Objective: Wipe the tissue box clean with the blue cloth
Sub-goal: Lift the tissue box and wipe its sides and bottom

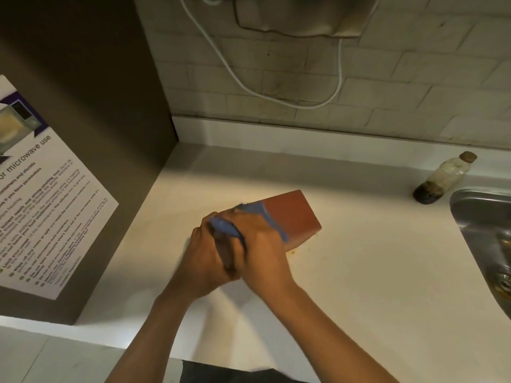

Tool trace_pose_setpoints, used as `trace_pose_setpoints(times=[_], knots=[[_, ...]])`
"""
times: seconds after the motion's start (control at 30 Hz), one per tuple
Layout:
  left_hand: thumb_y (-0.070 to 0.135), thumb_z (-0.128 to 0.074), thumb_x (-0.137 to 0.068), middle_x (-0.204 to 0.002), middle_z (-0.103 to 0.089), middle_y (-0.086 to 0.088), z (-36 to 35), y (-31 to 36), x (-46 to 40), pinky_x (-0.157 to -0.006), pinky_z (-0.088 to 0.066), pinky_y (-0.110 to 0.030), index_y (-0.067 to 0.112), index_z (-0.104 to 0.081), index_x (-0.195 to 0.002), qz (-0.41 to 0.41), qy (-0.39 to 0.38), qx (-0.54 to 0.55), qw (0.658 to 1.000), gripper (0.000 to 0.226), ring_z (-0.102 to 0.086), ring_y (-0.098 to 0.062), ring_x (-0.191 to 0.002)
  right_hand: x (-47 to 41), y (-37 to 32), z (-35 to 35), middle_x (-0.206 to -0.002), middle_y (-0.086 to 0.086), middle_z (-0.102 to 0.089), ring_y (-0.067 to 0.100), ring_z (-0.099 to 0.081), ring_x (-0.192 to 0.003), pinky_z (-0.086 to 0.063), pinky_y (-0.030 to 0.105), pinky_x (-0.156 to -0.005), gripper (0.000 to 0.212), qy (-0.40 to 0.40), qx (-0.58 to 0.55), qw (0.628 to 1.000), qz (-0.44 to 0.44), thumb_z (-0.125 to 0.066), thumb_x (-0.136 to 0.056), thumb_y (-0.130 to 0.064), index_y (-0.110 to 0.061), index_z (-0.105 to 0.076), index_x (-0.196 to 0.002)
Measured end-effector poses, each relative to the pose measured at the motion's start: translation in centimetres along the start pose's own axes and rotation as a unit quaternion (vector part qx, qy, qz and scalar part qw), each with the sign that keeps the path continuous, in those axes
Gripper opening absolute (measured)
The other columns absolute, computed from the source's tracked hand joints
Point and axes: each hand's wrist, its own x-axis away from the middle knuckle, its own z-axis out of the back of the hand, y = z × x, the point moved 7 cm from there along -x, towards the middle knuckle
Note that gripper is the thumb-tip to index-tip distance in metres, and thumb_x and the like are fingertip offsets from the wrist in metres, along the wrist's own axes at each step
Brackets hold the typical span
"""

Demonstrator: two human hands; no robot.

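The box (290, 217) lies on the counter (359, 272), its long axis going from the hands away to the upper right. The right hand (262, 250) presses the cloth (249, 219) on its near end; the left hand (204, 255) clamps that end. If the push is too hard, I think the box slides or dents.

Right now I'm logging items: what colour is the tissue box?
Reddish-brown, plain, seen in the head view: tissue box.
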Motion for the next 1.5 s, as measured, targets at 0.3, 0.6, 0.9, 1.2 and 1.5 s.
trace_pose_setpoints(times=[0.3, 0.6, 0.9, 1.2, 1.5], knots=[[0.036, -0.103, -0.047, -0.127, -0.056, 0.028, 2.3, -3.0, 1.7, -0.076, -0.063, -0.027, 0.051, -0.037, -0.136, 0.010, 0.082, 0.212, 0.974, 0.112, -0.064, -0.003, -0.115, 0.8, 5.4, 9.9, -0.082, -0.013, -0.069, 0.005, -0.062, -0.074, -0.049, 0.024, -0.068, 0.018, 0.259, -0.130, 0.935, -0.202, -0.058, -0.093, -0.011, -0.025, -0.070, -0.095], [0.037, -0.099, -0.047, -0.130, -0.053, 0.032, 6.5, -0.4, 2.6, -0.073, -0.061, -0.021, 0.054, -0.036, -0.132, -0.048, 0.163, 0.263, 0.950, 0.108, -0.063, -0.004, -0.116, 3.1, 14.4, 10.2, -0.079, 0.003, -0.061, 0.015, -0.056, -0.072, -0.045, 0.035, -0.067, 0.016, 0.389, -0.255, 0.803, -0.371, -0.055, -0.097, -0.014, -0.018, -0.065, -0.085], [0.038, -0.104, -0.051, -0.141, -0.052, 0.019, 5.0, 1.2, 2.5, -0.080, -0.063, -0.033, 0.042, -0.030, -0.146, -0.055, 0.109, 0.275, 0.954, 0.120, -0.061, -0.017, -0.124, 3.9, 14.1, -0.4, -0.069, 0.007, -0.057, 0.013, -0.049, -0.048, -0.043, 0.022, -0.040, 0.033, 0.172, -0.605, 0.617, -0.473, -0.033, -0.102, 0.002, -0.007, -0.064, -0.092], [0.067, -0.086, -0.068, -0.148, -0.047, 0.020, 6.9, 2.6, 2.4, -0.102, -0.052, -0.040, 0.051, -0.013, -0.155, -0.070, -0.024, 0.236, 0.969, 0.115, -0.054, -0.015, -0.135, 3.8, 13.0, -0.3, -0.079, 0.010, -0.063, 0.021, -0.064, -0.070, -0.061, 0.034, -0.061, 0.031, 0.178, -0.674, 0.556, -0.454, -0.031, -0.096, 0.009, -0.003, -0.059, -0.091], [0.096, -0.065, -0.054, -0.132, -0.050, 0.025, 9.4, 4.4, 0.2, -0.093, -0.054, -0.030, 0.049, -0.035, -0.149, -0.043, -0.023, -0.012, 0.999, 0.110, -0.057, -0.001, -0.116, 4.3, 14.5, -0.6, -0.076, 0.003, -0.036, 0.011, -0.037, -0.064, -0.041, 0.021, -0.051, 0.032, 0.183, -0.621, 0.576, -0.500, -0.033, -0.094, 0.006, -0.017, -0.044, -0.074]])
